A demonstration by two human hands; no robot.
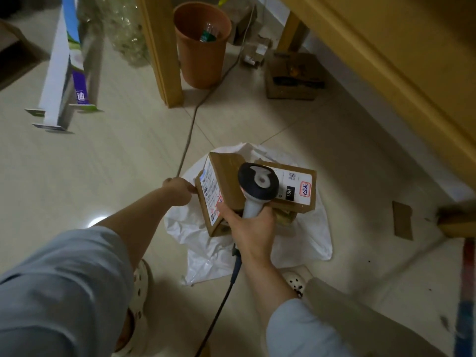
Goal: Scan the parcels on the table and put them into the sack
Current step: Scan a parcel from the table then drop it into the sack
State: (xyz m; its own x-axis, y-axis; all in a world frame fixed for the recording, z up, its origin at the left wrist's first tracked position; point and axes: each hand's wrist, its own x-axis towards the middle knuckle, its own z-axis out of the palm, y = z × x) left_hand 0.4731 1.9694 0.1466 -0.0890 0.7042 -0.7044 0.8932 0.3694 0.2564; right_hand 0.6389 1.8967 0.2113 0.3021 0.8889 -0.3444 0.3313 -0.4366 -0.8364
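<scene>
Counted: two cardboard parcels, one white sack (304,235), one scanner (257,184). Both parcels are seen over the sack's open middle, the tilted parcel (224,181) toward the left rim and the flat parcel (300,188) toward the right rim. The scanner handle is gripped by the right hand (251,228), with the thumb laid against the tilted parcel's lower edge. The left hand (177,190) is curled at the sack's left rim, just beside the tilted parcel's corner; what it grips cannot be told. One orange bin (201,60) stands well apart.
</scene>
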